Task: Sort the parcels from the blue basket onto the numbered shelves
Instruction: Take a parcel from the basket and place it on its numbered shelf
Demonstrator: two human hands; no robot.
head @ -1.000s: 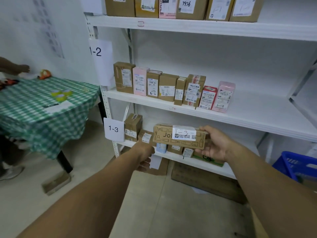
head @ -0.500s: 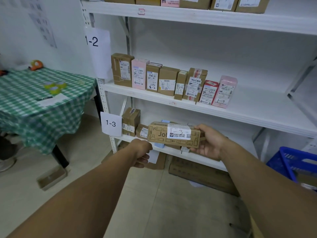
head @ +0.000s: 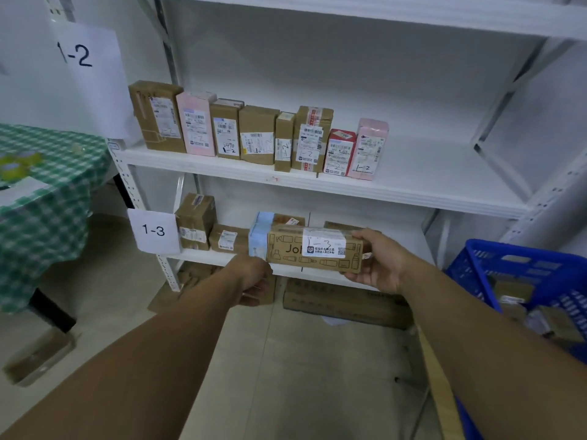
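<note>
My right hand [head: 378,262] grips the right end of a long brown parcel [head: 286,250] with a white label marked 1-3, held level in front of the shelf tagged 1-3 [head: 154,230]. My left hand [head: 255,281] hangs just below the parcel's left end with fingers curled under, holding nothing I can see. Several parcels stand on the 1-3 shelf [head: 203,254] behind it, among them a light blue box [head: 259,238]. The 1-2 shelf [head: 286,182] above carries a row of several upright parcels. The blue basket [head: 521,274] sits at the right with parcels inside.
A table with a green checked cloth [head: 47,198] stands at the left. Flattened cardboard [head: 346,304] lies on the floor under the bottom shelf. A small box [head: 38,360] sits on the floor at lower left. The right half of the 1-2 shelf is bare.
Both hands and the parcel have moved closer to the 1-3 shelf and slightly right. The view has tilted down, and the basket shows more.
</note>
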